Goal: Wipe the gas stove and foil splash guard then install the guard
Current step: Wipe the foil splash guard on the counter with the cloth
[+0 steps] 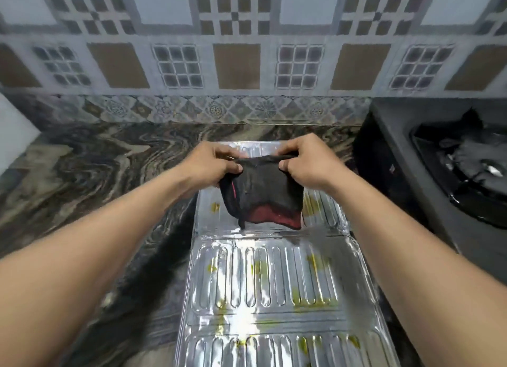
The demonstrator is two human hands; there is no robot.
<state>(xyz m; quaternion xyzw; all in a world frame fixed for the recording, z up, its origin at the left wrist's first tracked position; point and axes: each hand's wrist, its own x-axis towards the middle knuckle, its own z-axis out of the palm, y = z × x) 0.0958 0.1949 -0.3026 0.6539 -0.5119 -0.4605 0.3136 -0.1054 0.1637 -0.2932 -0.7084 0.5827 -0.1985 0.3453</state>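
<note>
A ribbed silver foil splash guard (274, 278) lies flat on the marbled counter, running from the near edge towards the wall, with yellow-green stains on its panels. Above its far part hangs a dark cloth (260, 193) with a red edge, stretched between both hands. My left hand (211, 166) pinches the cloth's left top corner and my right hand (307, 160) pinches the right top corner. The black gas stove (450, 158) stands at the right, its burner partly in view.
The brown and black marbled counter (104, 174) stretches left of the guard. A patterned tiled wall (236, 64) rises behind it. A white object (13, 130) shows at the left edge. The stove's dark side (384, 169) sits close to the guard's right edge.
</note>
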